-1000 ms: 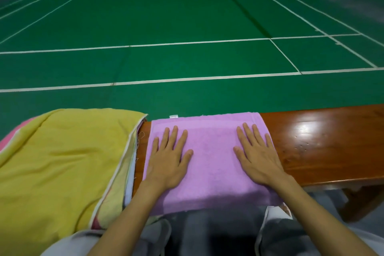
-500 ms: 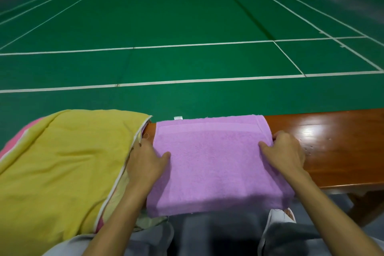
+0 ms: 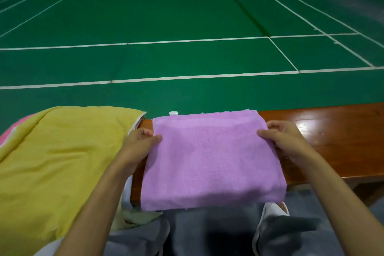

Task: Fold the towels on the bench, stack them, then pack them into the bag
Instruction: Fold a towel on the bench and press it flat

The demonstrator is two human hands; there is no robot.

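A folded purple towel (image 3: 209,160) lies across the wooden bench (image 3: 336,143), its near edge hanging over the front. My left hand (image 3: 139,143) pinches the towel's left edge, thumb on top and fingers under it. My right hand (image 3: 282,139) pinches the right edge the same way. A yellow towel (image 3: 58,158) lies spread over the bench to the left, with a pink towel (image 3: 12,131) showing beneath it at the far left. No bag is in view.
Green court floor with white lines (image 3: 187,58) stretches beyond the bench. The bench's bare glossy top runs to the right. My knees and a white shoe (image 3: 270,216) are below the bench's front edge.
My hands lay flat on top of the purple towel a second ago. They slid outward to its left and right edges and now pinch them.
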